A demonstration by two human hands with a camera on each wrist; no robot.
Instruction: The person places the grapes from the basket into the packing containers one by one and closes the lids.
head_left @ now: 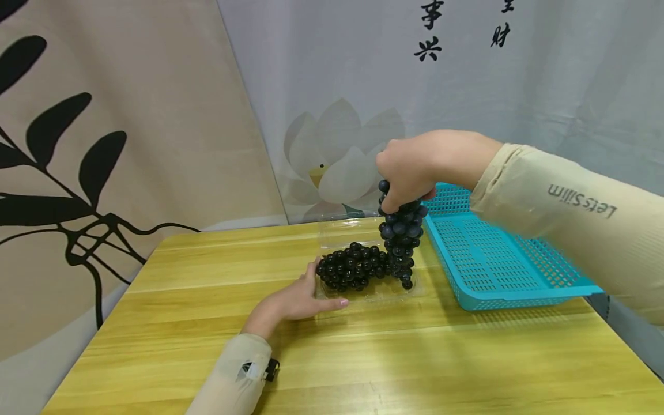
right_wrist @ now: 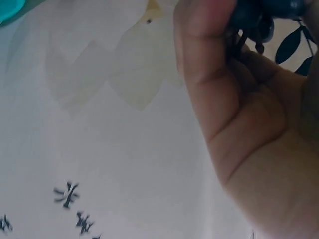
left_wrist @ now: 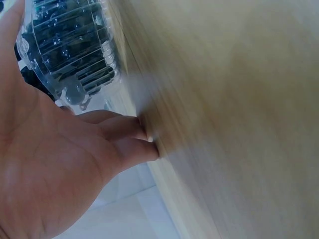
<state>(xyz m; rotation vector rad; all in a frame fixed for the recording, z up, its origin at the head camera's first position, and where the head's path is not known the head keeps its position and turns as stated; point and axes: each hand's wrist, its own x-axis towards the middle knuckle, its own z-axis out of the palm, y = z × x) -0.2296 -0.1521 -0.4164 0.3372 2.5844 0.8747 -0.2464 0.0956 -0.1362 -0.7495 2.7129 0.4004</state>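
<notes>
My right hand (head_left: 417,167) grips a bunch of dark grapes (head_left: 402,230) by its top, and the bunch hangs down over the right end of a clear plastic box (head_left: 386,297). In the right wrist view some grapes (right_wrist: 269,7) show at the curled fingers. Another bunch of black grapes (head_left: 350,268) lies in the box. Against the box's left end rests my left hand (head_left: 295,300), its thumb stretched along the front side. The left wrist view shows the box's ribbed wall (left_wrist: 75,45) beside the thumb, with the other fingertips (left_wrist: 149,149) on the table.
A turquoise perforated basket (head_left: 493,302) stands right of the box, partly hidden behind the right forearm. The box's clear lid (head_left: 337,233) is folded back. Everything stands on a wooden table (head_left: 218,271) before a printed curtain (head_left: 197,115).
</notes>
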